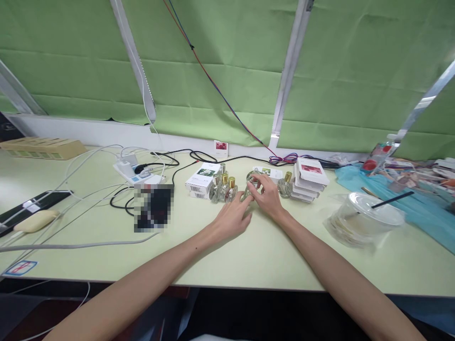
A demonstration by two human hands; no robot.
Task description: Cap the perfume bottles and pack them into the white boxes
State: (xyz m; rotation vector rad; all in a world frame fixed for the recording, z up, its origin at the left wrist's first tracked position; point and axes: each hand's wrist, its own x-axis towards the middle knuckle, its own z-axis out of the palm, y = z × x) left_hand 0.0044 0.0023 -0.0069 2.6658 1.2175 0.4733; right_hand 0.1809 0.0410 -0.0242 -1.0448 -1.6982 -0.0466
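Note:
Clear glass perfume bottles stand in the middle of the table. My right hand (pixel 267 193) has its fingers curled over a glass perfume bottle (pixel 253 175), partly hidden by them. Close to it, my left hand (pixel 232 215) reaches in with its fingertips at the near side of the glass; its thumb is spread from the fingers. Left of my hands, several gold-capped perfume bottles (pixel 224 187) are grouped beside white boxes (pixel 202 177) with a green picture. Another perfume bottle (pixel 285 185) with a gold cap stands right of my right hand, against stacked white boxes (pixel 308 177).
A lidded plastic cup (pixel 377 208) with a black straw sits in a clear bag at right, near blue sheeting (pixel 423 213). Left are a power strip (pixel 133 173), cables, a black device (pixel 31 208) and a beige object (pixel 37 221). A white card box (pixel 221 149) stands at the back.

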